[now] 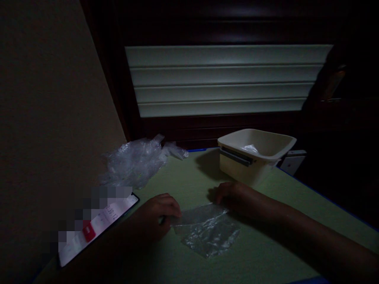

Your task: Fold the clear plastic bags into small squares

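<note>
A clear plastic bag [209, 232] lies on the green tabletop [189, 177] between my hands. My left hand [166, 211] pinches the bag's upper left corner, with thumb and fingers close together. At the bag's upper right corner is my right hand [229, 195], its fingers curled down; the fingertips are dark, so their hold on the plastic is hard to make out. A heap of crumpled clear bags [136, 161] sits at the back left. Behind my right hand stands a cream bin [245, 169] with some clear plastic inside.
A lit phone [103, 225] lies along the table's left side, by my left forearm. Beyond the right edge, next to the bin, is a white object [292, 162]. A wall rises at the left, and a dark wooden frame with pale slats stands behind.
</note>
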